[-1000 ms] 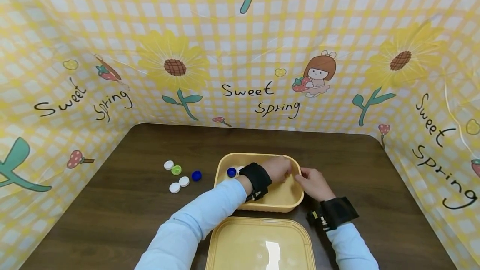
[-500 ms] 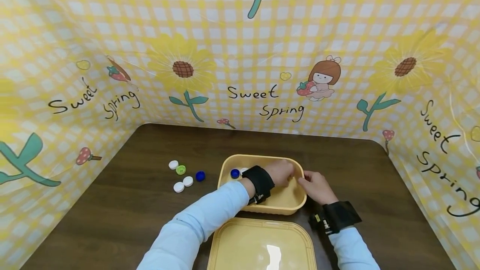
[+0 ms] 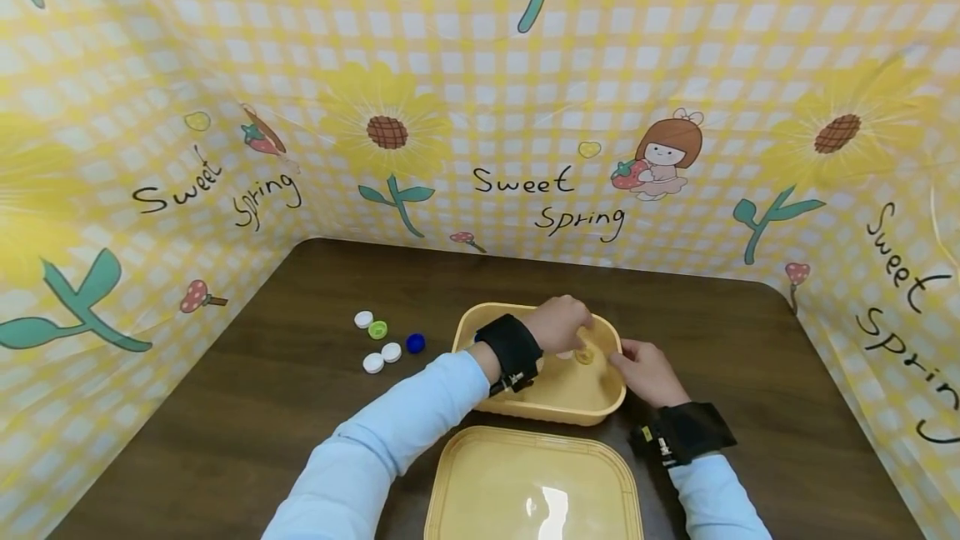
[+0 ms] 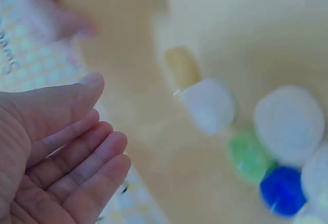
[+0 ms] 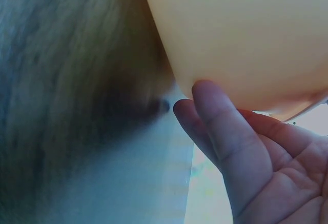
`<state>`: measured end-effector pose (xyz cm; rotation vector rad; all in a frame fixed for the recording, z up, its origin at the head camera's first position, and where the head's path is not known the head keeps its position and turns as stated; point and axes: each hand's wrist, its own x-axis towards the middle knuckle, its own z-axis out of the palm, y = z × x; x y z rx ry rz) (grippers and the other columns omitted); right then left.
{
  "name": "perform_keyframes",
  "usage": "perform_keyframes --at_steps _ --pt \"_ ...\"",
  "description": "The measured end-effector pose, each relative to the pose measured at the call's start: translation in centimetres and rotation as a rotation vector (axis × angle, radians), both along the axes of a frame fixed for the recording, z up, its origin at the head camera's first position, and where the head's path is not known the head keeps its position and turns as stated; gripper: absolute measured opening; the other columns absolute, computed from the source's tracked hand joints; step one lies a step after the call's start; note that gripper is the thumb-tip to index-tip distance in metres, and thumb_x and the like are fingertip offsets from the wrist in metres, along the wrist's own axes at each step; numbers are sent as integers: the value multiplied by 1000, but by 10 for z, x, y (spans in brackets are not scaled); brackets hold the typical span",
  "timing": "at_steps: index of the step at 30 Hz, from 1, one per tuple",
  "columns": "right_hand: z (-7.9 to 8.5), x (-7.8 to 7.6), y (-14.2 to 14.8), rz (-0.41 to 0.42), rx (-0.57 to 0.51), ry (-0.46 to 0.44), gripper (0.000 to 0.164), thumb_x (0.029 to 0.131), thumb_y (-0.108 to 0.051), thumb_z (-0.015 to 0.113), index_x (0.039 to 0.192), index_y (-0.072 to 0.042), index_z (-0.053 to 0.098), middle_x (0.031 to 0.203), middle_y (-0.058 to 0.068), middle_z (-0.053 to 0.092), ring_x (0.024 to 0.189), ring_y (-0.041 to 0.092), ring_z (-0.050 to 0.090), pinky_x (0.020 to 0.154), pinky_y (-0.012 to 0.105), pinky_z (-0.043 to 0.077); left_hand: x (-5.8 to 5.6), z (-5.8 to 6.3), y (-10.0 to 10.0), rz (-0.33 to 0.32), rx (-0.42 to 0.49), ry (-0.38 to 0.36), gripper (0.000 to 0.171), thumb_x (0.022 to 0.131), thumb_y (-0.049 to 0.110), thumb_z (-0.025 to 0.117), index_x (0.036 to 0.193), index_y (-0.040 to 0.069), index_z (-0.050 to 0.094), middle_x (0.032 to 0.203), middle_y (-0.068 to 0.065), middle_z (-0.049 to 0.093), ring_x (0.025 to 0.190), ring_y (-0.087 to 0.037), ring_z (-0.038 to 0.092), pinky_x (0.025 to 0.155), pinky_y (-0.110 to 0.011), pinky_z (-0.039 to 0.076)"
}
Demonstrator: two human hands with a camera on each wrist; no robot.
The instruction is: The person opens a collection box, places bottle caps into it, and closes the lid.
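Observation:
Over the right half of a yellow plastic box (image 3: 555,416), my left hand (image 3: 558,324) hovers with fingers relaxed and nothing between them. Below it on the box floor lie a yellow bottle cap (image 3: 584,356) and a white cap (image 4: 209,106), side by side. The left wrist view also shows a green cap (image 4: 250,156), a blue cap (image 4: 283,190) and several white caps (image 4: 289,124) clustered together inside; my left wrist hides most of these from the head view. My right hand (image 3: 651,372) touches the box's right end, its thumb (image 5: 220,111) against the outer wall.
A yellow lid (image 3: 525,482) lies flat in front of the box. Left of the box, a blue cap (image 3: 415,343), a green cap (image 3: 377,329) and several white caps (image 3: 372,362) sit on the dark wooden table (image 3: 247,407). Checked cloth (image 3: 480,107) walls in the back and sides.
My left hand has risen from the right end of the box's floor, and the yellow and white caps beneath it have come into sight. My right hand stays at the box.

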<state>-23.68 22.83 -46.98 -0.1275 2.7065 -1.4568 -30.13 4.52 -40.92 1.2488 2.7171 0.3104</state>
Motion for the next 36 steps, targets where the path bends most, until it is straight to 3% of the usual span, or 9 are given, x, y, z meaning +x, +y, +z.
perform_keyframes --at_steps 9,15,22,29,36 --pt "1 -1 -2 -5 21 -8 34 93 -11 51 118 9 62 91 11 68 78 18 61 69 28 48 3 39 -49 88 153 -9 30 87 13 73 115 3 70 115 -8 67 107 -21 62 90 -27 47" --pt "6 2 -4 -4 46 -1 33 93 -10 51 118 10 62 91 12 67 78 19 60 69 28 47 6 53 -85 170 165 4 31 88 13 72 117 2 69 117 -9 67 110 -22 60 93 -31 47" --pt "9 6 -7 5 60 -9 33 94 -10 50 118 10 61 90 12 67 77 19 58 68 28 45 9 51 -140 278 204 25 31 87 11 73 116 0 69 115 -12 67 107 -25 62 90 -35 50" --pt "6 6 -6 6 69 -11 31 94 -11 50 114 7 64 86 9 65 74 18 56 66 28 44 10 43 -203 440 263 27 32 86 12 74 115 0 70 114 -15 67 105 -29 63 88 -39 50" --pt "9 8 -4 1 85 -14 32 95 -12 50 115 8 63 86 10 64 74 19 55 66 29 42 18 29 -259 564 292 10 33 87 10 71 117 -4 67 115 -20 66 106 -35 61 88 -45 49"
